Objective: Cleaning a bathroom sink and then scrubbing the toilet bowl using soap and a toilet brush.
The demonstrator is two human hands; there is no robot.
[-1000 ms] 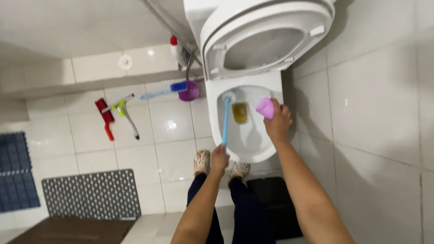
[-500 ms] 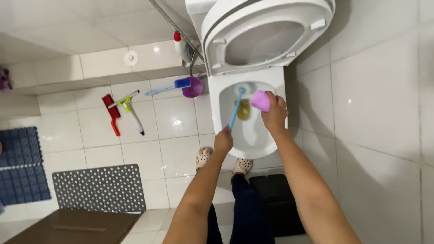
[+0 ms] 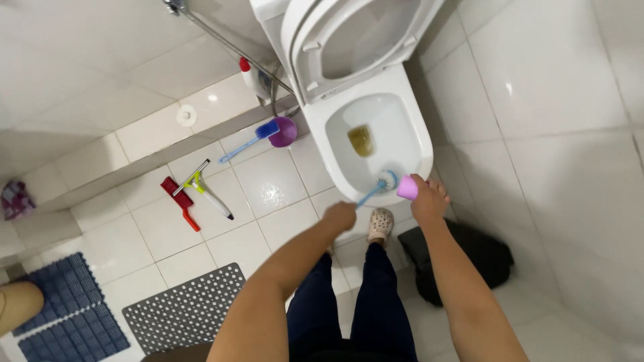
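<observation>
Brush slants up-right from left hand.

A red hand brush and a yellow-and-white window squeegee are laid side by side on the white floor tiles. A blue brush is propped in a purple round holder. A grey perforated rubber mat and a blue ribbed mat are spread nearby. A black bag is set against the wall.

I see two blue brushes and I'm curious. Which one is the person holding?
The left hand holds the brush at the toilet bowl's front rim. The other brush lies on the floor beside the purple holder.
</observation>
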